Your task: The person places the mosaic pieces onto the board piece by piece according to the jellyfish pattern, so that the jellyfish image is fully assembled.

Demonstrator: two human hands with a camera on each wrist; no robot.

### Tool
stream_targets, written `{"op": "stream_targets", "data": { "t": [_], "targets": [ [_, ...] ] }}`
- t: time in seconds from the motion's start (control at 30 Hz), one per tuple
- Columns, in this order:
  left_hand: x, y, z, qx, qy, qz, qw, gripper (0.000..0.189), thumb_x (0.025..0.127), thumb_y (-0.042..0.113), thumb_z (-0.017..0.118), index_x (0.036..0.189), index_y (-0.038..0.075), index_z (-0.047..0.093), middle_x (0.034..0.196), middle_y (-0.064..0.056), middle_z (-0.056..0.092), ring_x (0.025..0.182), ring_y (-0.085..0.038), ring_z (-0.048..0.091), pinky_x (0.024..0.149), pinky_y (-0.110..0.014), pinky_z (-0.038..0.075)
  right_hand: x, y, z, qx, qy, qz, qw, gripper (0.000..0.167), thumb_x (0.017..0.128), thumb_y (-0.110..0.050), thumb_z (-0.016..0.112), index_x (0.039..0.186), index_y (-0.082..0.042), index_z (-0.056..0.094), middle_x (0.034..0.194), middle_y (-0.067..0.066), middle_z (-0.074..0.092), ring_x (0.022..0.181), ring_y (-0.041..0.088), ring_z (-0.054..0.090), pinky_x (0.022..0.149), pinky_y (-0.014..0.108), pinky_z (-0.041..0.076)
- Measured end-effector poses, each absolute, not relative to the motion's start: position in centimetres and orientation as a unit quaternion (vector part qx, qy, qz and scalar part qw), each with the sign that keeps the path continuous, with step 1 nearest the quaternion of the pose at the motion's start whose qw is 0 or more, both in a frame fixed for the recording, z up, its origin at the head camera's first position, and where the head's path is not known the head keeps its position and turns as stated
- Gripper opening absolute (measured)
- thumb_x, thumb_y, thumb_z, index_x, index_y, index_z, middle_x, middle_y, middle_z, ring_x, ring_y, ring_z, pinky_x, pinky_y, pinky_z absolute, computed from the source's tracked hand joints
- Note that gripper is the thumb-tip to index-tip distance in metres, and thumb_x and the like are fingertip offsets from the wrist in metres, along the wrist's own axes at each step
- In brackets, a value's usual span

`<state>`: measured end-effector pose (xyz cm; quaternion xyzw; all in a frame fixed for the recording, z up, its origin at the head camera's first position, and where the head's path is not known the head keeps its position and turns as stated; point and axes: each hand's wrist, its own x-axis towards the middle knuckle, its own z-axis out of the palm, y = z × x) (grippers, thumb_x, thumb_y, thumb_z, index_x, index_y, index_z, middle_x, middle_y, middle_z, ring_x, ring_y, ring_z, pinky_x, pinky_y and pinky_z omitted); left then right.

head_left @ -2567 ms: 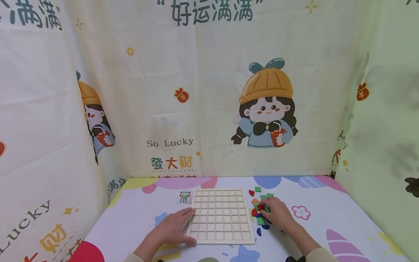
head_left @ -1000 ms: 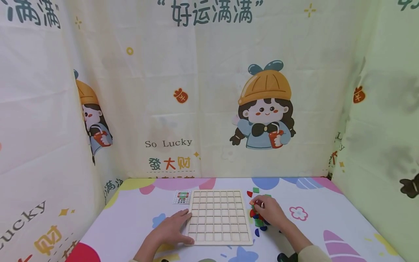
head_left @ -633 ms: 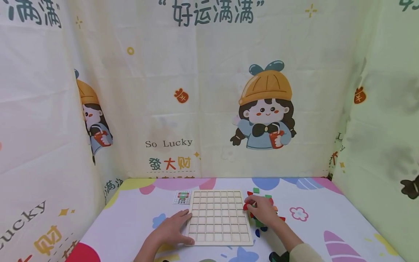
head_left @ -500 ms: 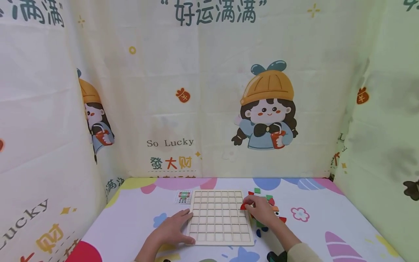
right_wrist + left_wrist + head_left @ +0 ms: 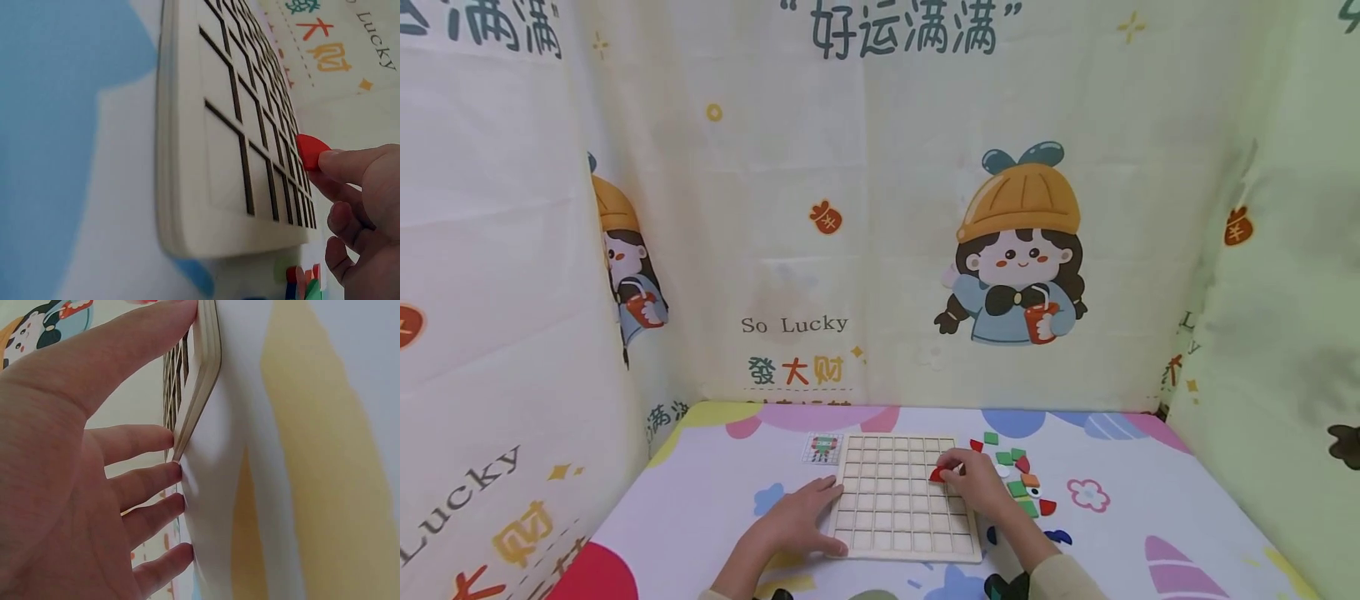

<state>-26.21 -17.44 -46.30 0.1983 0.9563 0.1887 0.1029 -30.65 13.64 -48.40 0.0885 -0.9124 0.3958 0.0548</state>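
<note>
A pale wooden board (image 5: pixel 883 503) with a grid of square cells lies flat on the table. My left hand (image 5: pixel 796 521) rests along its left side; the left wrist view shows the thumb on the board's edge (image 5: pixel 209 353) and the other fingers extended, spread beside it. Between thumb and fingertips, my right hand (image 5: pixel 985 487) pinches a red quarter-circle piece (image 5: pixel 936 475). That red piece (image 5: pixel 310 152) is over the right part of the grid in the right wrist view. Whether it touches the board I cannot tell. No other piece shows in the visible cells.
Right of the board lie loose pieces: green squares (image 5: pixel 1004 458), red quarter-circles (image 5: pixel 1047 507), an orange piece (image 5: pixel 1031 481), an eye-marked piece (image 5: pixel 1034 492) and blue ones (image 5: pixel 1058 537). A small printed picture card (image 5: pixel 822 449) lies by the board's upper left. Printed cloth (image 5: pixel 895 358) hangs behind.
My right hand has picked the red quarter-circle from the loose pieces and moved left with it over the board, uncovering the pile. My left hand has stayed at the board's left side.
</note>
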Motion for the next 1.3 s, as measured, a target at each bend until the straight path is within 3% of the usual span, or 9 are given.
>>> {"op": "stream_targets", "data": {
  "t": [0.33,1.3],
  "targets": [
    [-26.0,-17.5,-46.1,0.191,0.956,0.196,0.105,0.093,0.068,0.058,0.079,0.143,0.013,0.047,0.152,-0.009,0.040,0.139,-0.037,0.037,0.106,-0.059,0.035,-31.7,11.9,-48.0,0.117,-0.908,0.395,0.072,0.007,0.088,-0.013,0.070,0.094,-0.016,0.071,0.088,-0.006,0.066,0.078,0.013,0.052,0.065,0.024,0.046],
    [-25.8,-17.6,-46.7,0.201,0.955,0.199,0.094,0.092,0.069,0.058,0.078,0.143,0.012,0.048,0.152,-0.010,0.039,0.138,-0.038,0.038,0.106,-0.058,0.035,-34.4,6.9,-48.4,0.128,-0.872,0.470,0.055,0.005,0.087,-0.012,0.071,0.090,-0.009,0.069,0.084,0.002,0.068,0.079,0.015,0.058,0.069,0.031,0.048]
  ]
}}
